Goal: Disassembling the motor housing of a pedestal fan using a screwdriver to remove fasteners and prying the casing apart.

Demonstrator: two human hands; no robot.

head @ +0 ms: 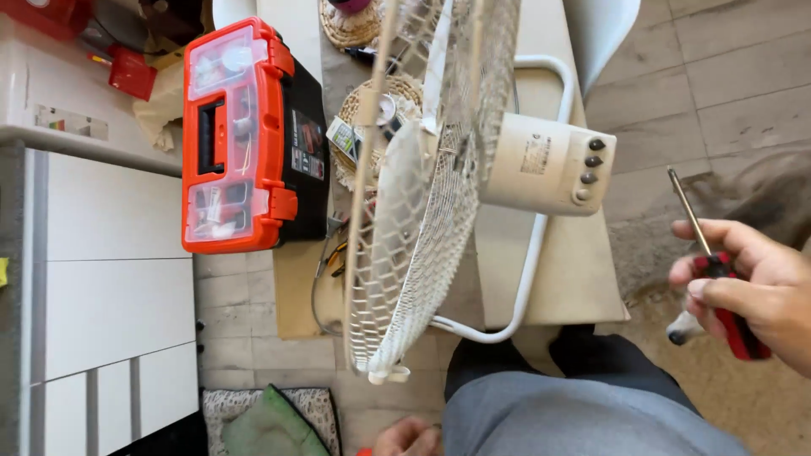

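Note:
My right hand (752, 283) is at the right edge, shut on a screwdriver (714, 262) with a red and black handle, its thin shaft pointing up and to the left. It is held away from a cream fan; the nearest part is the motor housing (541, 165) with its row of dark buttons. The fan's wire cage (422, 228) and white tube stand (528, 270) rest on a small beige table (583, 279). Only part of my left hand (407, 439) shows at the bottom edge beside my grey trouser leg; its fingers look curled, and any grip is hidden.
A red toolbox (245, 135) with clear lid compartments lies left of the fan. Woven mats (372, 101) and pliers (334, 253) sit by the cage. White cabinets (110, 279) fill the left. A green cushion (270, 426) lies below, and a grey furry shape (760, 190) at the right.

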